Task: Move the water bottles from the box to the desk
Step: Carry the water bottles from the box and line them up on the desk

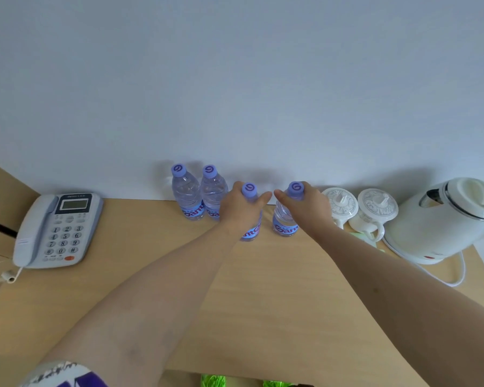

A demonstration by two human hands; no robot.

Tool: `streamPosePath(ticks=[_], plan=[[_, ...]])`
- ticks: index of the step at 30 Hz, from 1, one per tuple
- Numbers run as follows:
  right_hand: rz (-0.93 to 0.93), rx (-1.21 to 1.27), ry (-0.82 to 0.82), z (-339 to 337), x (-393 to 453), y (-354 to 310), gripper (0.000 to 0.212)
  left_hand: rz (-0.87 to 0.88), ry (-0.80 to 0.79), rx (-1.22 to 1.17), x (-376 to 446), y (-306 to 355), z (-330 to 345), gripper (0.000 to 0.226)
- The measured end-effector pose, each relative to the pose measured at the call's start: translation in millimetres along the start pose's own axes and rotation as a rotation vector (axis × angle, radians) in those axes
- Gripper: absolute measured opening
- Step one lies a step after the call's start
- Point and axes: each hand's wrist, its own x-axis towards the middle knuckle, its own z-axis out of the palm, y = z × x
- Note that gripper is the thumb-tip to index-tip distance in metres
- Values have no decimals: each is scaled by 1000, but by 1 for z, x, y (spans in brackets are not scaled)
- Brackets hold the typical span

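Beside the kettle (442,219), each hand hides the upper body of the water bottle it covers. Green shapes (213,381) below the worktop (263,303) are cut off at the bottom edge, unidentifiable.

Four water bottles stand upright on the wooden surface (277,289), all clear plastic with lilac caps bearing a swirl mark and blue labels with red lettering low on the body. The first bottle (187,195) and second bottle (213,193) stand touching side by side at 11 o'clock, hard against the wall. The third bottle (252,219) stands just beside them toward 12 o'clock, nearer the viewer, gripped at the neck by the left hand (239,203). The fourth bottle (287,216) stands a little apart at 1 o'clock, its neck gripped by the right hand (306,205).
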Motion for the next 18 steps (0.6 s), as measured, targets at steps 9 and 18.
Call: streamPosePath(ticks=[9,18], plan=[[46,-49,4,-2,-1,-7,38,15,-198,168,7,26,-37,30],[38,165,50,20,2,-17,51,258,10,276,26,47,-42,32]])
